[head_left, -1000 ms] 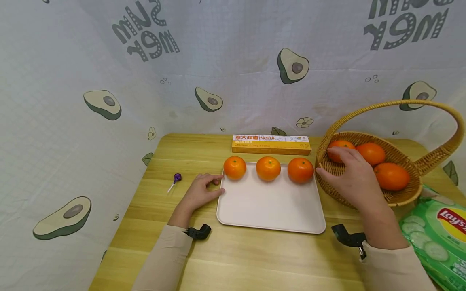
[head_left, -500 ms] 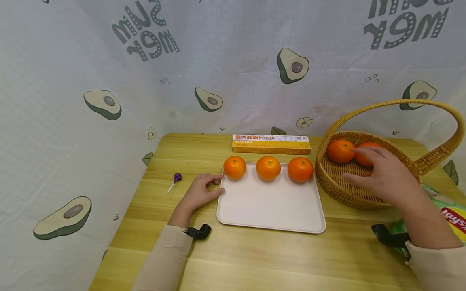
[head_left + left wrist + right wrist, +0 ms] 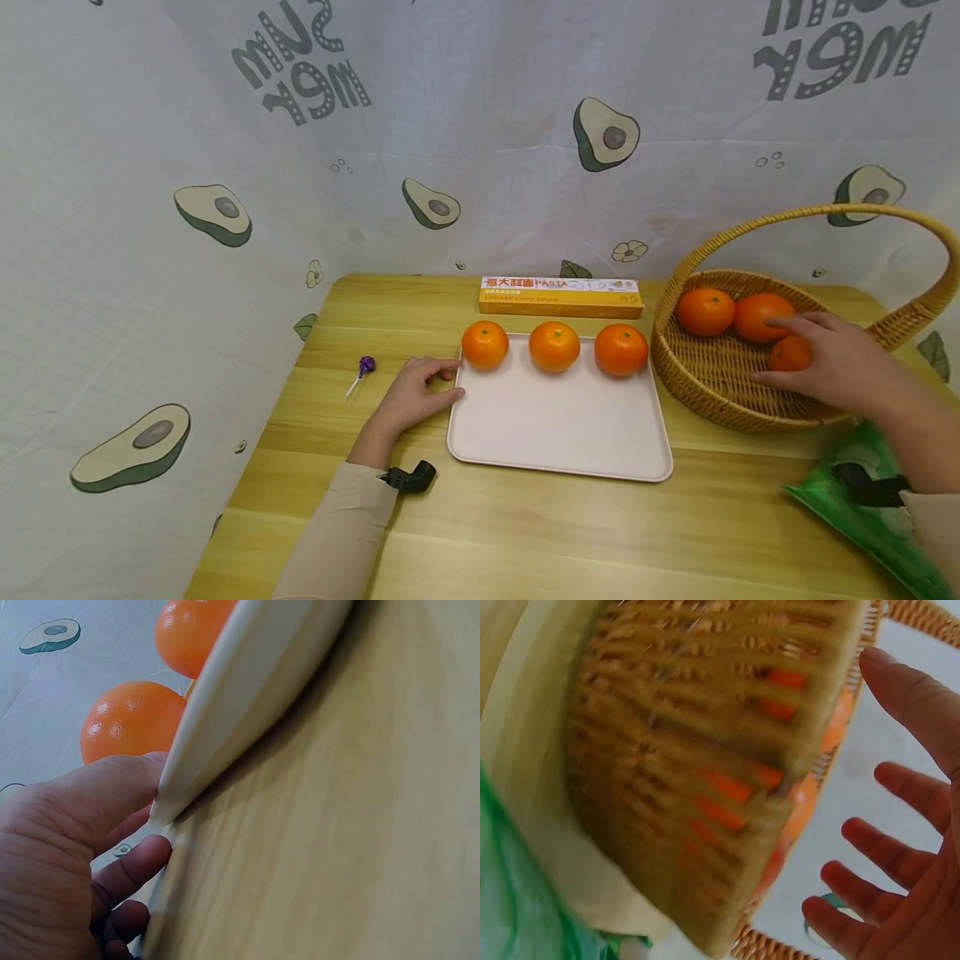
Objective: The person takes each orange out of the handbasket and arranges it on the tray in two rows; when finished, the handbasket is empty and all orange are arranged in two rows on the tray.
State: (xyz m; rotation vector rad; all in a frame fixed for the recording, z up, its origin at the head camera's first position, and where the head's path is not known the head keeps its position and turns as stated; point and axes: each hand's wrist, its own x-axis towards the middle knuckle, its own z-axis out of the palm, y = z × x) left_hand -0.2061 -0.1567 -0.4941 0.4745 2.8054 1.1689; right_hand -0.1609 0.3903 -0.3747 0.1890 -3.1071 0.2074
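My left hand (image 3: pixel 411 396) rests at the left edge of a pale rectangular tray (image 3: pixel 558 425), thumb and index fingertips right at its rim; the left wrist view shows the thumb (image 3: pixel 112 787) on that rim. Three oranges stand in a row along the tray's far side, the leftmost orange (image 3: pixel 484 345) nearest this hand. Over the right part of a wicker basket (image 3: pixel 693 396) hovers my right hand (image 3: pixel 847 367), fingers spread and holding nothing. Three oranges lie in the basket; the nearest orange (image 3: pixel 790 354) is partly hidden by the hand.
A yellow pasta box (image 3: pixel 561 298) lies behind the tray. Off to the left is a purple lollipop (image 3: pixel 366 367). A green chip bag (image 3: pixel 862 500) lies at front right, partly under the right forearm. The basket's tall handle (image 3: pixel 810 215) arches up; a patterned curtain hangs behind the table.
My right hand has moved right across the basket, from the far left orange to the nearest one. The chip bag has shifted left and nearer. The left hand has stayed put.
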